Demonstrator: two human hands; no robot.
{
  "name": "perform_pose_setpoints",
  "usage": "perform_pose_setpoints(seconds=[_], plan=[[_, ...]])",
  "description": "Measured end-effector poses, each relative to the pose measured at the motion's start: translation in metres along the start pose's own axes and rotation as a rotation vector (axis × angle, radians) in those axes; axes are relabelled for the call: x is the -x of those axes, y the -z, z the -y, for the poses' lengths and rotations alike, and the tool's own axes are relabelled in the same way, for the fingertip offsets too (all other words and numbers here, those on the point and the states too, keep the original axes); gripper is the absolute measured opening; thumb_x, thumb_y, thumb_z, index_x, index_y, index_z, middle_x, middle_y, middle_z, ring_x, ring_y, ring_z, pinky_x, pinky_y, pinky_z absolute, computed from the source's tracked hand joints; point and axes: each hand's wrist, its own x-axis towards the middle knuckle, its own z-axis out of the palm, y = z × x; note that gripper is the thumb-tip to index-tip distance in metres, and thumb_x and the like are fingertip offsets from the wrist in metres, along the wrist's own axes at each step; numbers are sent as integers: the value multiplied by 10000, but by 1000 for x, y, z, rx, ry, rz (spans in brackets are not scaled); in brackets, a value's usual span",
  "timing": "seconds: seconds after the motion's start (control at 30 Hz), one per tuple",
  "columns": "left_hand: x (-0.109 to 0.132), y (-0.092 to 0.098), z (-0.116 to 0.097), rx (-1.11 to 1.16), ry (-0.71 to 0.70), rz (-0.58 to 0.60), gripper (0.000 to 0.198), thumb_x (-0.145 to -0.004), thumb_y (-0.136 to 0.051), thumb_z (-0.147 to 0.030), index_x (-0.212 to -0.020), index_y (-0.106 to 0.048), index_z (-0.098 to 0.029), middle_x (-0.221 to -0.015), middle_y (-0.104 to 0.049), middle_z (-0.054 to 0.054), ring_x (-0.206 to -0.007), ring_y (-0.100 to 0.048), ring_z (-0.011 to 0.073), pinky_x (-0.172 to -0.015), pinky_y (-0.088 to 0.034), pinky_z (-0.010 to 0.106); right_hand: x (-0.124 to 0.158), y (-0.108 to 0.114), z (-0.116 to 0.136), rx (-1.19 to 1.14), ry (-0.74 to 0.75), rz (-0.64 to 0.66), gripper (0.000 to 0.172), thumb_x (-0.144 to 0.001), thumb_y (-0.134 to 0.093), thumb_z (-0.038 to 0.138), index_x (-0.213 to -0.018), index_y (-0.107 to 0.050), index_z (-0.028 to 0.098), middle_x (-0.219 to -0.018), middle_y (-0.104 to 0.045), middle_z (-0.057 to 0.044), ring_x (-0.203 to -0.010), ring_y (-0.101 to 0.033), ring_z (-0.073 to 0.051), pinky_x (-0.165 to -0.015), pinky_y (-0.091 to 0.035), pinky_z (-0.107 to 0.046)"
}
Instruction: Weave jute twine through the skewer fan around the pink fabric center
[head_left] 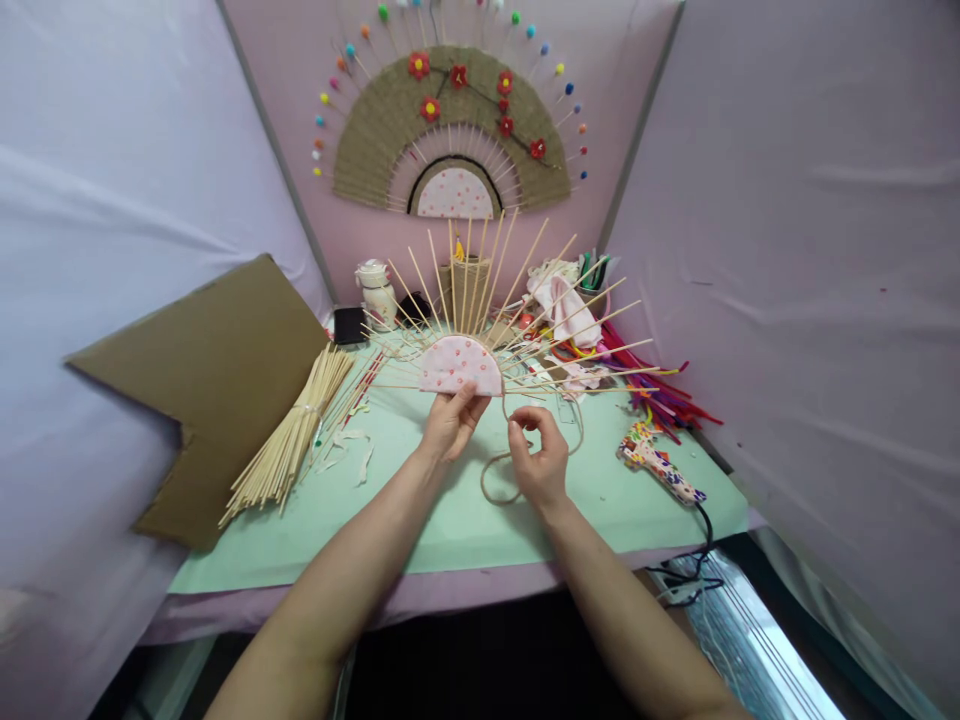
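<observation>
Left hand: you have it clamped on the lower edge of the fan frame [460, 365], thumb in front; this is the left hand [450, 425].
Right hand: thumb and forefinger appear pinched together on the cord [484, 480], just beside the frame's right corner; this is the right hand [541, 455].
Frame position: in front of you, over the middle of the green tabletop [465, 540]; whether it touches the surface, you cannot tell from here.
Cord risk: the slack loop hangs below your right hand – it could snag or kink if pulled taut too fast.
Stick risk: the thin sticks [439, 280] could bend or work loose if the cord tugs sideways.
Grip risk: one hand alone supports the frame; a sharp pull at the right corner could twist it.
Clutter risk: right-side sticks reach towards the chenille stems [664, 400] – their tips could catch if you turn the frame.
Frame direction: straight edge towards you, curved edge away; the middle sticks point up towards the wall.
Long axis: side to side across your front, nearly level.
</observation>
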Motion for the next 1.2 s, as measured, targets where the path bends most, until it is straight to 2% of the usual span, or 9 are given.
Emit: perform_pose_setpoints(seconds=[0.3,0.43,0.6,0.67,0.77,0.83,0.9,1.03,1.2], plan=[[8,-2,-3,-105,152,110,364,-680,-807,-159,-1001,-636,-184,-951,-728,22,-848,-691,135,-913,-541,294,-21,-4,-8,-321,-159,186,608,-821,-642,442,-1355,-446,228,-1385,-534,-115,-1267,-523,-239,-1055,-429,-422],[9,0,-1,-144,172,201,476,-592,-875,-234,-1005,-643,-183,-986,-728,38,-846,-691,151,-833,-561,284,-21,-14,0,-370,-235,189,566,-840,-627,450,-1347,-500,232,-1326,-599,-100,-1216,-574,-244,-1042,-456,-423],[9,2,3,-439,184,217,484,-645,-778,-563,-843,-632,-146,-735,-707,72,-637,-671,177,-630,-554,310,-17,-20,4,-292,-317,-30,458,-902,-501,462,-1265,-581,194,-1149,-696,-101,-1054,-655,-226,-917,-526,-383],[12,4,5,-640,74,189,458,-706,-699,-605,-704,-593,-159,-596,-646,46,-543,-620,160,-575,-516,292,-18,-19,2,-248,-312,-97,467,-915,-477,456,-1281,-570,180,-1133,-699,-108,-1061,-649,-224,-928,-516,-383],[17,7,9,-886,-309,123,306,-735,-732,-432,-633,-571,-193,-605,-605,18,-636,-612,155,-720,-516,292,-23,-14,1,-192,-286,-180,501,-920,-474,455,-1339,-524,185,-1209,-664,-116,-1162,-598,-229,-999,-472,-411],[18,8,11,-975,-584,113,147,-719,-746,-294,-776,-642,-207,-841,-667,59,-906,-636,202,-935,-474,340,-25,-13,3,-193,-265,-192,516,-912,-494,455,-1355,-511,190,-1248,-645,-117,-1223,-558,-236,-1022,-456,-422],[18,9,13,-1041,-771,150,322,-721,-721,-220,-1035,-649,-216,-1203,-620,118,-1222,-528,255,-1103,-352,421,-25,-14,6,-223,-241,-157,511,-909,-507,449,-1350,-519,192,-1254,-645,-117,-1239,-548,-239,-1025,-459,-420],[17,7,15,-1072,-862,225,567,-746,-696,-214,-1289,-534,-230,-1525,-359,139,-1479,-198,293,-1200,-147,515,-16,-23,15,-290,-236,-50,461,-927,-495,433,-1324,-545,206,-1272,-643,-106,-1191,-594,-232,-1019,-475,-416],[21,2,10,-884,-780,202,447,-792,-676,-262,-1228,-588,-306,-1574,-306,46,-1503,-117,251,-1224,-47,470,-7,-32,26,-238,-153,81,460,-939,-488,403,-1362,-522,228,-1365,-582,-97,-1283,-528,-240,-1089,-420,-446]])
